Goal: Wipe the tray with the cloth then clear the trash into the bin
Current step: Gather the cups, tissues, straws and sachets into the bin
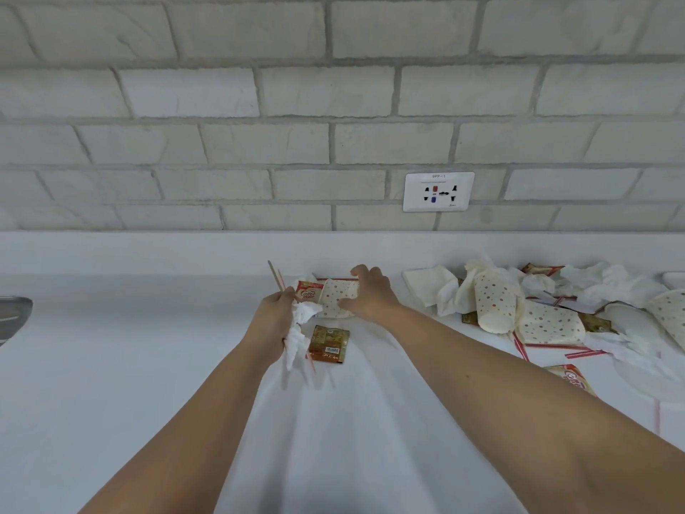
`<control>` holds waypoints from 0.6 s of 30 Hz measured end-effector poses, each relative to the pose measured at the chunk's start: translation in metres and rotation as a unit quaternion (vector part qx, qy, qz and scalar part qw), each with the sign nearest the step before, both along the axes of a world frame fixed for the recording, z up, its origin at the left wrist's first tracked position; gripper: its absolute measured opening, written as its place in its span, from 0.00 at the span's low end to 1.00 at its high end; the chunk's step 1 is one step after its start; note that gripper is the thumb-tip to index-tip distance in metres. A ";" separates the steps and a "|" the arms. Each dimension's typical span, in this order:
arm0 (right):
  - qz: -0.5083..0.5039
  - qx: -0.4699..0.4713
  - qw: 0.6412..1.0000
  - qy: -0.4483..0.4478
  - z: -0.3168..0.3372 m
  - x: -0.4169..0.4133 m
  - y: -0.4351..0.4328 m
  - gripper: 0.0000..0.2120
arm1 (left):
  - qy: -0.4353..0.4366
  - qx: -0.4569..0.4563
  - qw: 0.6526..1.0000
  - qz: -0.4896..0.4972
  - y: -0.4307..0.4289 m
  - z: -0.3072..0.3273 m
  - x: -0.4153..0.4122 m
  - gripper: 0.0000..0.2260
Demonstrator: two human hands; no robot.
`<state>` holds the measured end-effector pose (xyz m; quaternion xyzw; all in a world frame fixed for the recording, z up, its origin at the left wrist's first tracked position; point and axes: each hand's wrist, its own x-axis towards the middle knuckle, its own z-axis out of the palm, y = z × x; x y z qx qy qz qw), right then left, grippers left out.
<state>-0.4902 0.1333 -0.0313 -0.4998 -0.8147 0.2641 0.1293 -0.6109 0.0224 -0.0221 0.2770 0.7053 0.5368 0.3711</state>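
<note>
Two bare forearms stretch over our white counter, meeting near its back edge. At the right we see the trash heap: crumpled tissues, sachets and three dotted paper cups. Our right hand, palm down, curls fingers and thumb round a fourth cup lying on its side. Our left hand clutches a crumpled tissue and two stir sticks. One red sachet sits between hand and cup; one brown sachet lies just below.
</note>
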 end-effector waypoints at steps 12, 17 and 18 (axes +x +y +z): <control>0.001 -0.100 0.994 -0.035 -0.008 -0.008 0.021 0.39 | 0.000 -0.002 1.000 0.023 0.000 0.003 -0.010 0.15; -0.009 -0.140 0.990 -0.012 0.015 0.022 0.013 0.30 | 0.004 -0.002 1.000 -0.008 0.007 0.007 0.008 0.14; -0.012 -0.137 0.991 -0.004 0.022 0.030 0.011 0.29 | 0.006 0.000 1.000 -0.014 0.009 0.008 0.014 0.14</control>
